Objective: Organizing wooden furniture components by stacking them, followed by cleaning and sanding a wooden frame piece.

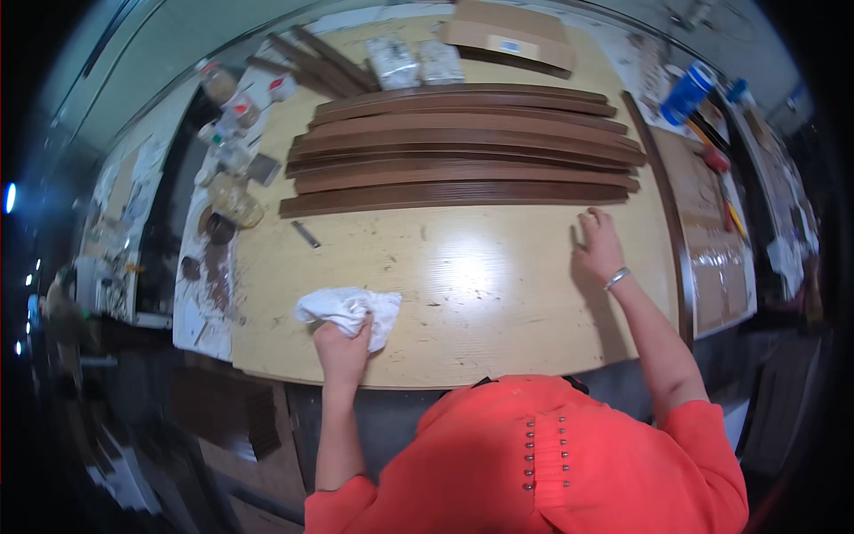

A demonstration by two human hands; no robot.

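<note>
A crumpled white cloth (342, 307) is gripped in my left hand (341, 354) at the front left of the pale wooden table (498, 320). My right hand (601, 246), with a silver bracelet at its wrist, hovers over the tabletop on the right. Its fingers are partly spread and hold nothing. They reach toward the right end of the nearest dark brown wooden strip (463, 195), just short of it. Several more brown strips (471, 142) lie side by side behind that one. A small flat metal blade-like piece (306, 234) rests left of centre.
Bottles (235, 200) and small dark cups (219, 228) line the left edge. More brown strips (325, 64), plastic-wrapped packets (391, 60) and a cardboard piece (509, 36) are at the back. A long dark strip (658, 196) borders the right side, beyond it a blue can (688, 93).
</note>
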